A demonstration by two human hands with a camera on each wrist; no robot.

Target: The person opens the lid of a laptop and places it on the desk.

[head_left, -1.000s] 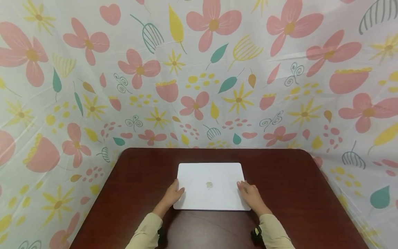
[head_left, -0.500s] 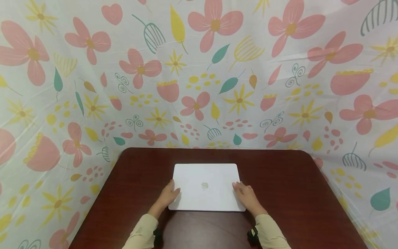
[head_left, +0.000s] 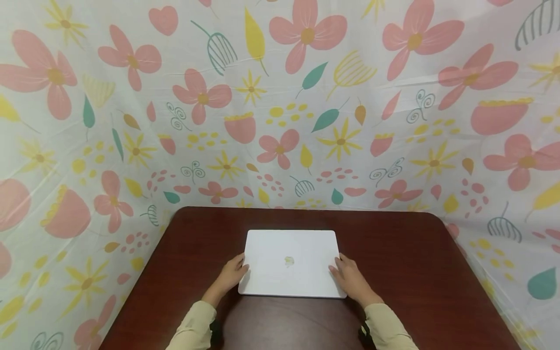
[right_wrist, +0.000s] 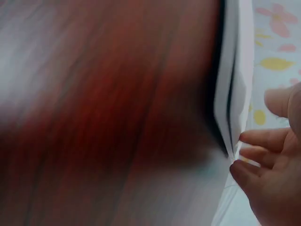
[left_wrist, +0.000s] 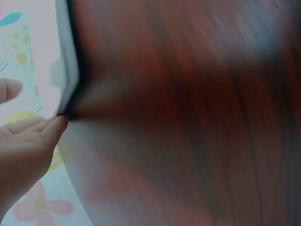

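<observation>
A closed silver laptop (head_left: 288, 279), a pale logo in the middle of its lid, lies flat on the dark red-brown table (head_left: 407, 262). My left hand (head_left: 230, 274) is at its left side; in the left wrist view the fingertips (left_wrist: 60, 121) meet the laptop's side edge, while the thumb stands apart from the lid. On the opposite side is my right hand (head_left: 350, 278). Its fingertips (right_wrist: 242, 167) touch the right side edge in the right wrist view, the thumb raised clear. Neither hand's fingers are curled round the laptop.
A white curtain (head_left: 280, 194) printed with flowers and leaves hangs behind the table and along both sides. The table's far edge (head_left: 302, 209) runs behind the laptop. Dark bands show beneath both light sleeves (head_left: 389, 325).
The laptop has shifted slightly to the left on the table, both hands moving with it. Since half a second ago, the hands have spread a little outward and the right fingers have loosened along the edge.
</observation>
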